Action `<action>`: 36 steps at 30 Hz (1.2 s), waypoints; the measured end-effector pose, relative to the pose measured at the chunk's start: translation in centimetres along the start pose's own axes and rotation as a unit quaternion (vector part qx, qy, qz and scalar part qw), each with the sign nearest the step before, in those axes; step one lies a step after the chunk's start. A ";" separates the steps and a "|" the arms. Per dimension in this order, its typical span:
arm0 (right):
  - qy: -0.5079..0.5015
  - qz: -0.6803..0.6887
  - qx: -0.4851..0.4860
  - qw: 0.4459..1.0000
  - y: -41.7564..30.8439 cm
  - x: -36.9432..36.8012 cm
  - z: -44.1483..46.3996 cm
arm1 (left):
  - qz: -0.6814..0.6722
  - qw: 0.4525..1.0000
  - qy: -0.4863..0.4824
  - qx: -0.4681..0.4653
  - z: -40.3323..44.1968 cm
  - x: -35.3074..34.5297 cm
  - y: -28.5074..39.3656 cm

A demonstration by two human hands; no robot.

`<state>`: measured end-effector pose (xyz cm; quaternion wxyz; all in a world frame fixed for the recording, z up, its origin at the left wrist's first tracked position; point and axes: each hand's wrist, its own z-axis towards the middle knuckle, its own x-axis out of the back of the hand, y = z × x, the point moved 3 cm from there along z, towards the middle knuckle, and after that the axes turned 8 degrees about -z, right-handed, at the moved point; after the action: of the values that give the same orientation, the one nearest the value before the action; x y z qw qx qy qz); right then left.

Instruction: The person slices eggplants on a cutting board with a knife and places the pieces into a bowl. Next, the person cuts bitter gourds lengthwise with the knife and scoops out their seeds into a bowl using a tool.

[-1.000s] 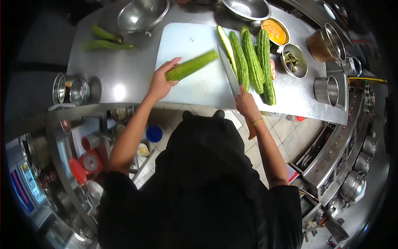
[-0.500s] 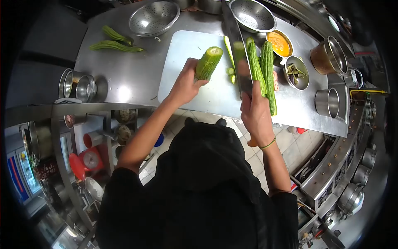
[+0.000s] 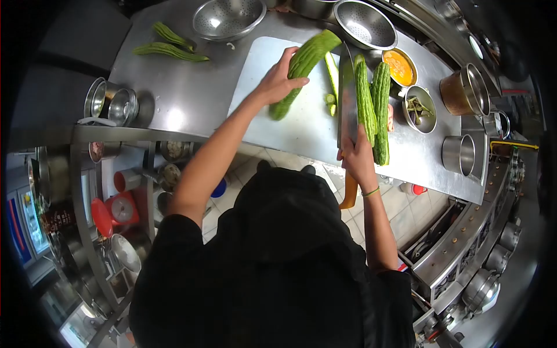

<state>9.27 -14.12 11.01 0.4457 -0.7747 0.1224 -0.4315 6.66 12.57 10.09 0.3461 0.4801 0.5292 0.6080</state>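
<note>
My left hand is wrapped round a long ridged green gourd, tilted above the white cutting board. In my right hand is a large knife with an orange handle; its wide blade stands roughly lengthwise, pointing away from me. Just right of the blade lie two more ridged gourds, one beside the other. Between the held gourd and the knife, a thin pale-green strip and small cut ends rest on the board.
Two colanders, left and right, stand at the back. To the right are a bowl of orange sauce, a bowl of dark green scraps and steel pots. Long green pieces lie left; steel containers stand near the edge.
The gourd in my left hand has swung up and over, from its cut end facing me to its long side showing. The knife has shifted slightly, and its orange handle shows more.
</note>
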 end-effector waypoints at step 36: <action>-0.247 0.329 -0.190 0.891 5.0 -8.4 5.8 | 0.279 0.948 -0.082 -0.130 -3.3 1.8 -6.7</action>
<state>9.75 -8.79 0.96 0.4223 -0.8416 0.3359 -0.0233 2.41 14.57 4.00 0.2639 0.6081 0.2603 0.7020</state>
